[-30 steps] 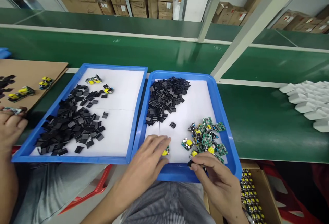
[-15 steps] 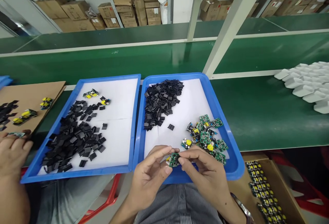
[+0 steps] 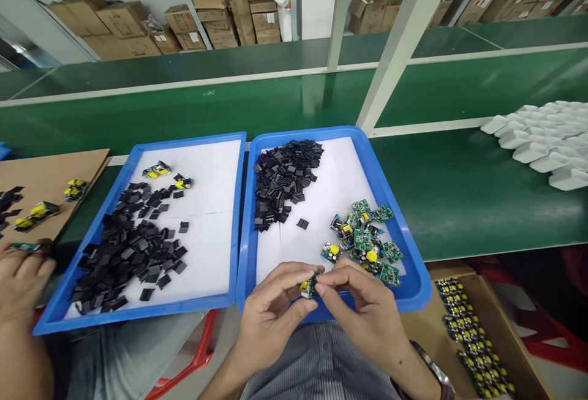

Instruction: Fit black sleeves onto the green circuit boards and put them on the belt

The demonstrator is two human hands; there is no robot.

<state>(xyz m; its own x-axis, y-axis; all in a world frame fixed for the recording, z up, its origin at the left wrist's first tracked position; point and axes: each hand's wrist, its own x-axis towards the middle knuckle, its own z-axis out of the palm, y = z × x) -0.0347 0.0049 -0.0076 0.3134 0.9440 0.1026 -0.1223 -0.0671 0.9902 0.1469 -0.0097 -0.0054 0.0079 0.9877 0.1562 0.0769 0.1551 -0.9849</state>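
Observation:
A small green circuit board [image 3: 312, 285] with a yellow part is held between both hands over the front edge of the right blue tray [image 3: 399, 219]. My left hand [image 3: 275, 308] grips its left side with thumb and fingers. Pinching its right edge is my right hand [image 3: 356, 299]; whether a black piece is also in those fingertips is hidden. Just beyond my right hand lies a pile of circuit boards [image 3: 362, 239]. Farther back in this tray sits a heap of black folded pieces [image 3: 285, 179], with a single black piece [image 3: 302, 223] apart from it.
A left blue tray [image 3: 237, 222] holds more black pieces [image 3: 133, 247] and a few boards. At far left, a co-worker's hand [image 3: 22, 277] holds a board by some cardboard [image 3: 50, 164]. White housings [image 3: 546, 139] stand on the green belt. A carton [image 3: 509, 332] at lower right contains rows of boards.
The held circuit board has turned, showing its green face more edge-on. Both hands keep their grip. The whole view has shifted slightly.

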